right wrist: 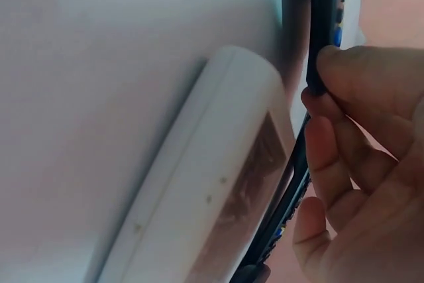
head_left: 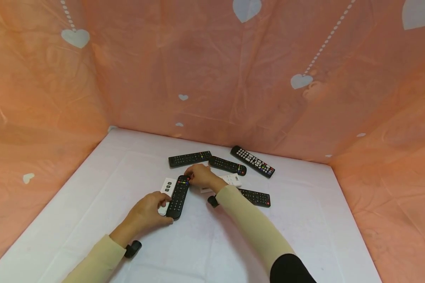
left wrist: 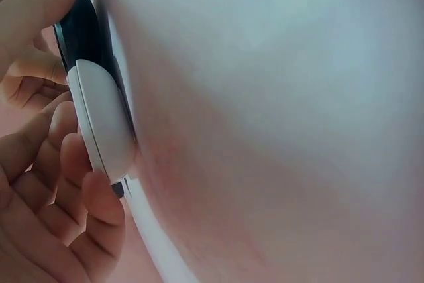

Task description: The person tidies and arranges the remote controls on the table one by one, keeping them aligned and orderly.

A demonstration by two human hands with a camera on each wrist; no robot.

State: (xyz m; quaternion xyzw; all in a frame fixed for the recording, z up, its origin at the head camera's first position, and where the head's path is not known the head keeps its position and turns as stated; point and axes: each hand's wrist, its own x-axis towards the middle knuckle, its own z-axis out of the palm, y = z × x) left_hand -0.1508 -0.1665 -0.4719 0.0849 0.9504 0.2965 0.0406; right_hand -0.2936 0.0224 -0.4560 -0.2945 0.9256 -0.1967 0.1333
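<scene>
Slightly nearer the table's [head_left: 304, 228] left edge than its right, the black remote [head_left: 178, 196] lies against the white remote [head_left: 168, 185]. The right hand [head_left: 200, 175] pinches the former's far end; the left hand [head_left: 146, 212] grips both between thumb and curled fingers. Three dark remotes [head_left: 228, 165] lie toward the back edge.

The head camera looks forward and down on the held remote [head_left: 178, 198] from above and well back, taking in table [head_left: 198, 251] and cloth [head_left: 212, 70]. The left wrist camera [head_left: 133, 249] looks at that remote from its near left, low and close; the right wrist camera [head_left: 213, 201], also low and close, from its right. All three views share it.
</scene>
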